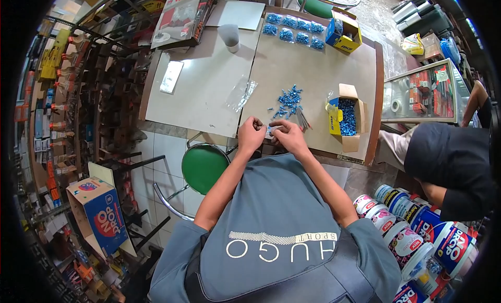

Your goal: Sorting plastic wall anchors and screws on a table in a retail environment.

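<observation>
At the table's near edge, my left hand (pixel 252 134) and my right hand (pixel 287 135) face each other with fingers bent, pinching a small clear plastic bag (pixel 269 133) with something blue in it. Just beyond them lies a loose pile of blue screws or similar small fasteners (pixel 289 102). A slim metal tool (pixel 301 119), perhaps scissors or tweezers, lies beside the pile near my right hand. Further right stands an open carton filled with the blue pieces (pixel 346 117). Left of the pile are empty-looking clear plastic bags (pixel 242 94). Several filled bags (pixel 302 37) lie in two rows at the far side.
A second open yellow-and-blue carton (pixel 344 35) stands at the far right. A translucent cup (pixel 231 38) and a large flat box (pixel 180 17) are at the far left. A green stool (pixel 205 168) stands near left; another person (pixel 446 162) bends beside paint buckets (pixel 411 244) at right.
</observation>
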{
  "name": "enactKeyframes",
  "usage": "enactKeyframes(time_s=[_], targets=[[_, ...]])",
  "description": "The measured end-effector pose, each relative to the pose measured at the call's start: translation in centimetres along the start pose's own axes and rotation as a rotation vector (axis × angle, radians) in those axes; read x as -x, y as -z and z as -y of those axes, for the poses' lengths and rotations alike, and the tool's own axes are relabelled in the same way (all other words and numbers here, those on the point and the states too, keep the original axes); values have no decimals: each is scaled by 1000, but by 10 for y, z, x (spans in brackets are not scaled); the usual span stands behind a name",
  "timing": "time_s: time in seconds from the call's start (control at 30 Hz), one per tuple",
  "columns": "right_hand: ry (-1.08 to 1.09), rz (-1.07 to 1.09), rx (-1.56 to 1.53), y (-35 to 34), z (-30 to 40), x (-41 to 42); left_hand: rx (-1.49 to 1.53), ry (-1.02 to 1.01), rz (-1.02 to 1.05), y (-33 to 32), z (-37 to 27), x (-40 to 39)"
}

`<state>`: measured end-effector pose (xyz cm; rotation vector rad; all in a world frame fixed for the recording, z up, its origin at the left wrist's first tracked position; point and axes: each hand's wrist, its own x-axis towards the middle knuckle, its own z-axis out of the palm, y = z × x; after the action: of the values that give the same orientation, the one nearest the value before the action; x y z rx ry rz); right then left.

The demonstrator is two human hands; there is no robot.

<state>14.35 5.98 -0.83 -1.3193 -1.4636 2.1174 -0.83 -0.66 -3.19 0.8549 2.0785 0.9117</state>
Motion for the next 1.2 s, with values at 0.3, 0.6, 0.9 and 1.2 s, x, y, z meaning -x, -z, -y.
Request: enactKeyframes(time_s=[0.3, 0.6, 0.9, 1.2], targets=[[87, -205, -37, 8, -6, -8, 53, 59, 67, -4, 24, -13], [231, -336, 521, 32, -37, -57, 107, 100, 74, 8, 22, -15], [614, -109, 1239, 24, -37, -85, 121, 96, 49, 16, 23, -11], [752, 21, 1237, 42, -31, -90, 116, 122, 47, 18, 28, -12]])
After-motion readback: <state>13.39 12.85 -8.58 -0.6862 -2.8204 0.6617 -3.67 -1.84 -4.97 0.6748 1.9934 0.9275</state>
